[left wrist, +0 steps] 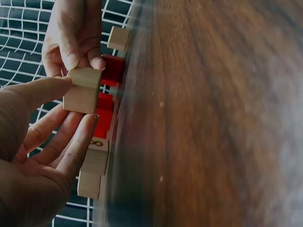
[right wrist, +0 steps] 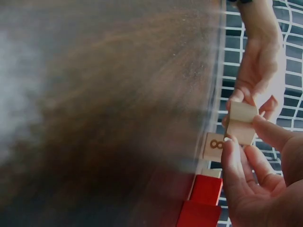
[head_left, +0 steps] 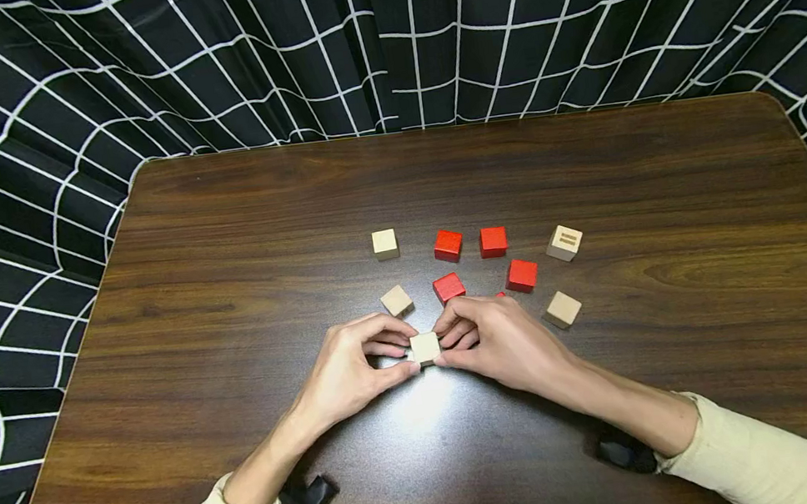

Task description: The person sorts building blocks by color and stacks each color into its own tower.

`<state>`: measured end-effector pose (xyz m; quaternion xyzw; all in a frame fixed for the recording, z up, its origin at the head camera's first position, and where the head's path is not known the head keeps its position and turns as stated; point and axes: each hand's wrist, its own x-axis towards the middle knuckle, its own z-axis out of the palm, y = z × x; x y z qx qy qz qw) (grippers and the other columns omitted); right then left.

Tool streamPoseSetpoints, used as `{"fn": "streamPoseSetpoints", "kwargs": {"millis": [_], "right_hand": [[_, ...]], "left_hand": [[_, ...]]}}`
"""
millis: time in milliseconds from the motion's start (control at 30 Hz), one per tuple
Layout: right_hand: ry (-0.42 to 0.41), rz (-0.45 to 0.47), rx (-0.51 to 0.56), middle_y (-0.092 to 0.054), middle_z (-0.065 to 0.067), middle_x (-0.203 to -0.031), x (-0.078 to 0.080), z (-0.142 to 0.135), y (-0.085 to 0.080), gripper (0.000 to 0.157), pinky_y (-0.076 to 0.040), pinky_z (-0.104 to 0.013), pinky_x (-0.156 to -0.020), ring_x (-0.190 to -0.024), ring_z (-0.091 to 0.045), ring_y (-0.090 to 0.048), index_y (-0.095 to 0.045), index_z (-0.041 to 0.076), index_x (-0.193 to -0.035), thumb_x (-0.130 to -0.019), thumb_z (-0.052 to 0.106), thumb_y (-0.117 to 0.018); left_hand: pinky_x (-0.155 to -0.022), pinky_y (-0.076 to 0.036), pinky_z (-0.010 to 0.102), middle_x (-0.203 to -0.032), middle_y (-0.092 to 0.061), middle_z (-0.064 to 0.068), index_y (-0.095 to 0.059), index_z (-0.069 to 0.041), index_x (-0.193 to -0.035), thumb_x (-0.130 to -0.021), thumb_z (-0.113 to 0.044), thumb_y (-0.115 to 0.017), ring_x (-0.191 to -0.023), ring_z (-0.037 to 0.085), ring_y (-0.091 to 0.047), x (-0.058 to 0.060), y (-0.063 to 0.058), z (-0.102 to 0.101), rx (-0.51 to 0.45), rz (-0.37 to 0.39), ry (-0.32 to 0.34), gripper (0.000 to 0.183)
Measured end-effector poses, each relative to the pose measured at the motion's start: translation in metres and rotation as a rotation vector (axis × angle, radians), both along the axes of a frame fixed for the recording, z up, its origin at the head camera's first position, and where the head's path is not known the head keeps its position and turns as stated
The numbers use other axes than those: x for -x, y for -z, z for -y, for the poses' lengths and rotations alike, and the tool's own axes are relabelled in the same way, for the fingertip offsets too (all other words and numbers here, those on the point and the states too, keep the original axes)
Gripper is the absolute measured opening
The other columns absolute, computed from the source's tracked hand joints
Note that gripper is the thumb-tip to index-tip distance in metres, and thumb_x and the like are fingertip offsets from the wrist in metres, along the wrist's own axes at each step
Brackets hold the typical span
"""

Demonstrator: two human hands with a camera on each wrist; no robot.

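A light wooden block (head_left: 426,348) is held between both hands, close over the table near its middle. My left hand (head_left: 357,363) pinches it from the left with thumb and fingertips. From the other side my right hand (head_left: 501,341) pinches the same block, thumb nearest me. Its faces turned to the left wrist camera look plain. Just beyond the left fingers lies another wooden block (head_left: 398,301), whose side bears an 8 in the right wrist view. A red block (head_left: 449,287) sits beyond the right fingertips, and another red one (head_left: 501,295) is mostly hidden behind that hand.
More red blocks (head_left: 493,242) lie farther back on the brown wooden table (head_left: 258,236). A plain wooden block (head_left: 385,244) stands at the back left. To the right are a block marked with two bars (head_left: 564,242) and a plain block (head_left: 563,310). Black gridded curtains (head_left: 318,52) surround the table.
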<state>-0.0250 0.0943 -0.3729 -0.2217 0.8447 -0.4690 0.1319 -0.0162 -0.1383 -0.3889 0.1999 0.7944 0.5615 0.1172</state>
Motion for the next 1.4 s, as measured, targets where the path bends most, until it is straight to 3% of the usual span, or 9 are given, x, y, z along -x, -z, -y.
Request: {"fn": "streamPoseSetpoints", "kwargs": {"millis": [433, 867, 1033, 1267, 1400], "right_hand": [[0.017, 0.064, 0.007, -0.073, 0.004, -0.083, 0.003, 0.014, -0.001, 0.025, -0.058, -0.021, -0.067, -0.077, -0.006, -0.07, -0.068, 0.012, -0.095, -0.076, 0.01, -0.086], [0.002, 0.041, 0.01, -0.074, 0.0, -0.086, 0.007, 0.027, -0.005, 0.025, -0.058, -0.019, -0.068, -0.078, -0.005, -0.07, -0.07, 0.01, -0.098, -0.078, 0.008, -0.085], [-0.011, 0.08, 0.023, -0.075, -0.002, -0.086, 0.011, 0.034, -0.006, 0.025, -0.057, -0.017, -0.067, -0.078, -0.006, -0.071, -0.069, 0.008, -0.097, -0.078, 0.006, -0.084], [-0.013, 0.081, -0.002, -0.074, -0.002, -0.086, 0.01, 0.04, 0.001, 0.025, -0.056, -0.014, -0.066, -0.076, -0.004, -0.07, -0.067, 0.008, -0.095, -0.077, 0.007, -0.085], [-0.012, 0.055, -0.004, -0.073, -0.001, -0.087, 0.01, 0.043, 0.002, 0.025, -0.056, -0.013, -0.067, -0.076, -0.005, -0.07, -0.067, 0.008, -0.093, -0.076, 0.006, -0.085]], "left_hand": [[-0.075, -0.061, 0.031, -0.097, -0.073, 0.007, -0.071, -0.007, -0.104, -0.074, -0.005, -0.087, -0.083, 0.019, -0.073, 0.003, 0.002, 0.013, 0.006, 0.06, -0.03, 0.033], [-0.076, -0.061, 0.031, -0.094, -0.072, 0.003, -0.072, -0.009, -0.1, -0.073, -0.003, -0.088, -0.082, 0.021, -0.072, 0.007, 0.0, 0.026, 0.003, 0.048, -0.049, 0.032], [-0.077, -0.06, 0.032, -0.096, -0.073, 0.004, -0.073, -0.009, -0.1, -0.072, -0.004, -0.088, -0.084, 0.022, -0.072, 0.009, 0.001, 0.032, 0.016, 0.051, -0.069, 0.032], [-0.077, -0.06, 0.031, -0.095, -0.072, 0.004, -0.073, -0.01, -0.098, -0.073, -0.005, -0.088, -0.083, 0.02, -0.071, 0.012, 0.005, 0.037, 0.051, 0.071, -0.038, 0.03], [-0.078, -0.06, 0.031, -0.097, -0.071, 0.006, -0.071, -0.008, -0.101, -0.075, -0.004, -0.086, -0.085, 0.02, -0.071, 0.015, 0.005, 0.04, 0.049, 0.13, -0.011, 0.031]]}}
